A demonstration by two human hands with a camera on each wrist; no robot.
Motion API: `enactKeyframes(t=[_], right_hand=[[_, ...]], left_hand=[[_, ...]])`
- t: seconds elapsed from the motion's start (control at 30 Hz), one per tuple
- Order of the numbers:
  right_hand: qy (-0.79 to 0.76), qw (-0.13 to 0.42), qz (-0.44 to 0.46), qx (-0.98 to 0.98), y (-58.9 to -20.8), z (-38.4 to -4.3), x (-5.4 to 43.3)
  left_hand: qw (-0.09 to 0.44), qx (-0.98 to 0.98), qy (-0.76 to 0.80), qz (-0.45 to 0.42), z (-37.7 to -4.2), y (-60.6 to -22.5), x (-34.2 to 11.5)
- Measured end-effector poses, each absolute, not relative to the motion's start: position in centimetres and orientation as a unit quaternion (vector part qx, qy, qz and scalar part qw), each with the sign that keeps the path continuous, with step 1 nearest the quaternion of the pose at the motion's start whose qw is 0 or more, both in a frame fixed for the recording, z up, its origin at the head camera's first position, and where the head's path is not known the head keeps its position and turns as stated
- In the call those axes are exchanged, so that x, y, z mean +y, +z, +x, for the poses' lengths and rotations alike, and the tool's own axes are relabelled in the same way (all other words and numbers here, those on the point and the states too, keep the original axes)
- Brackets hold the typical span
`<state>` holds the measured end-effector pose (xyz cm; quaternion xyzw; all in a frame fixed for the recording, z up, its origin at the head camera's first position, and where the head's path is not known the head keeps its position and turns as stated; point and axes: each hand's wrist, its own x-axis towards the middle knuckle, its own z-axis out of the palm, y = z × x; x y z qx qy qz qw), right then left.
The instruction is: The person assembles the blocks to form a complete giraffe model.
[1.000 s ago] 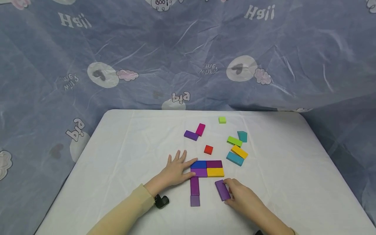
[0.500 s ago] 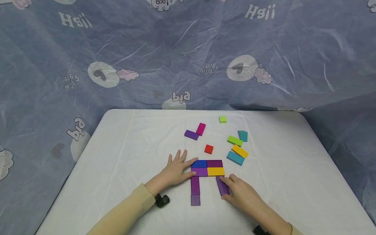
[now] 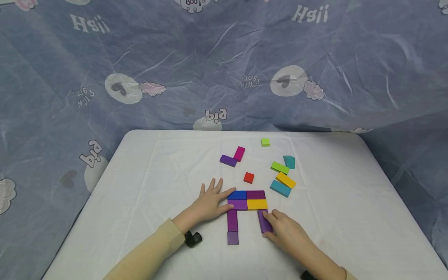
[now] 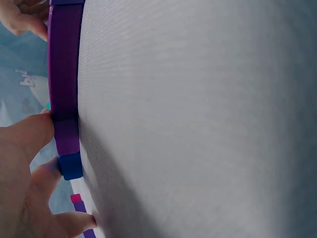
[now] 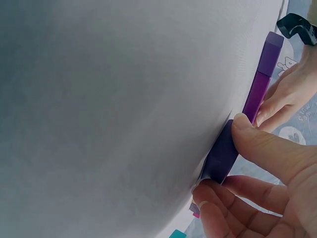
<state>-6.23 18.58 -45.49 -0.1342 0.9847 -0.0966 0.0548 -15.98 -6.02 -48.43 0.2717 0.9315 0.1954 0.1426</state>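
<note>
My right hand point(image 3: 287, 232) pinches a purple block point(image 3: 264, 222) between thumb and fingers, its far end right at the front edge of the yellow block point(image 3: 257, 205). My left hand point(image 3: 207, 204) lies spread on the table. Its thumb and index fingertips touch the left ends of a violet block point(image 3: 238, 205) and a blue block point(image 3: 238, 195). Behind the yellow one lies a plum block point(image 3: 255, 195), so these form two rows. A magenta-purple block point(image 3: 232, 221) and a short lilac block point(image 3: 232, 238) run toward me from the left end. The right wrist view shows the pinched block point(image 5: 221, 154) close up.
Farther back are a red block point(image 3: 249, 177), a purple block point(image 3: 228, 160) touching a pink block point(image 3: 239, 154), and a small green block point(image 3: 265, 142). At right lie teal point(image 3: 289, 161), green point(image 3: 279, 167), yellow point(image 3: 286, 180) and blue point(image 3: 280, 188) blocks.
My right hand has brought the purple block left and away from me, up to the yellow block, turning it straighter. The left hand has stayed in place.
</note>
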Motion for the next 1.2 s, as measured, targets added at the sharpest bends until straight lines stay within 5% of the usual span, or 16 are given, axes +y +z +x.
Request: enactKeyframes(t=[0.83, 1.2], right_hand=[[-0.085, 0.034, -0.133, 0.987, -44.8, -6.6, 18.9], [-0.191, -0.016, -0.136, 0.972, -43.3, -13.7, 20.5]], left_hand=[[0.151, 0.932, 0.19, 0.268, -15.9, -48.6, -6.1], [0.149, 0.933, 0.189, 0.266, -16.0, -48.7, -6.1]])
